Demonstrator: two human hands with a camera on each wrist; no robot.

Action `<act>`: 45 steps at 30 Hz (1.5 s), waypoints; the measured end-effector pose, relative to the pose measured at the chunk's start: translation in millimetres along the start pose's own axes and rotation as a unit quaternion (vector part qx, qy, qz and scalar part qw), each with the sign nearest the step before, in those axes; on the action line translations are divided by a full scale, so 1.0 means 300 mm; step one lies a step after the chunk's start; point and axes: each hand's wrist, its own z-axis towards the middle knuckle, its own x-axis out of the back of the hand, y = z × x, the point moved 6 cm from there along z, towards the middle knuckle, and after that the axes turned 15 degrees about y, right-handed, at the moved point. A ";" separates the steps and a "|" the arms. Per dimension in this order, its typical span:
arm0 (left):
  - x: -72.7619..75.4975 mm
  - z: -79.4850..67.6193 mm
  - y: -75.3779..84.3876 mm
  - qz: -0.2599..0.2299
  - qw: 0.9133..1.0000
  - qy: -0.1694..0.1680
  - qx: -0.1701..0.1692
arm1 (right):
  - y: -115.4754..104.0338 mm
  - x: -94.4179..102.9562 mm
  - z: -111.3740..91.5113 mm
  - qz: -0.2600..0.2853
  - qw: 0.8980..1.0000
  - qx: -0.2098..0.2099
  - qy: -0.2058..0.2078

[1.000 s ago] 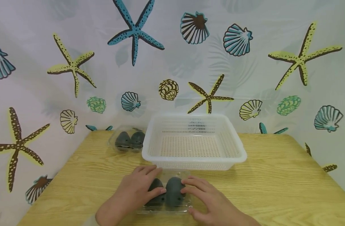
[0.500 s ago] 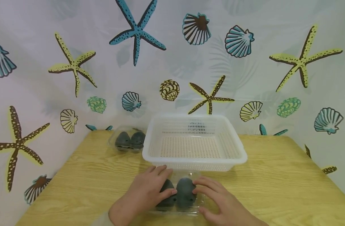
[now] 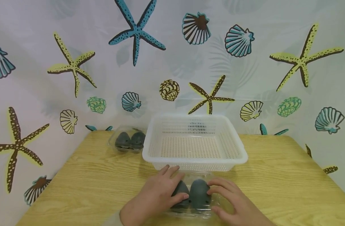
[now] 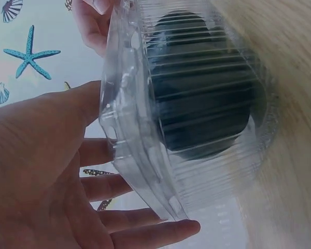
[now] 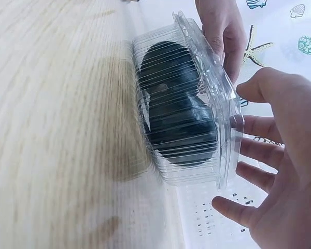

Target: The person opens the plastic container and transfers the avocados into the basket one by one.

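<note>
In the head view a clear plastic clamshell box (image 3: 202, 212) stands on the table in front of the basket. It holds two dark green, egg-shaped things (image 3: 200, 193), whose kind I cannot tell. My left hand (image 3: 158, 193) lies over the box's left side, its fingers extended along the top rim; the left wrist view shows the box (image 4: 197, 181) beyond those straight fingers. My right hand (image 3: 231, 199) touches the right side with loosely bent fingers. In the right wrist view the thumb and fingertips of the right hand (image 5: 280, 150) are at the rim.
A white perforated plastic basket (image 3: 195, 160) stands just behind the box. Left of it, a second clear box (image 3: 113, 142) holds two similar dark things (image 3: 123, 140). Behind the wooden table (image 3: 90, 175) hangs a cloth (image 3: 161, 62) printed with starfish and shells.
The near box has slid to the right along the table, with both hands moving along with it. The basket and the second box stay where they were.
</note>
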 end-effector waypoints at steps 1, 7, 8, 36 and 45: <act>-0.001 0.001 0.005 0.001 1.000 0.002 -0.003 | 0.002 0.004 -0.002 0.002 1.000 -0.001 0.000; -0.005 0.003 0.029 -0.002 1.000 -0.008 -0.008 | 0.010 0.021 -0.004 0.021 1.000 -0.008 0.003; -0.005 0.003 0.032 -0.001 1.000 -0.011 -0.009 | 0.011 0.023 -0.003 0.025 1.000 -0.011 0.002; -0.018 0.019 0.231 0.116 0.980 0.016 -0.159 | 0.125 0.010 -0.099 0.186 0.899 -0.394 -0.052; -0.016 0.019 0.244 0.122 0.974 -0.011 -0.192 | 0.117 -0.037 -0.170 0.426 0.778 -0.447 -0.117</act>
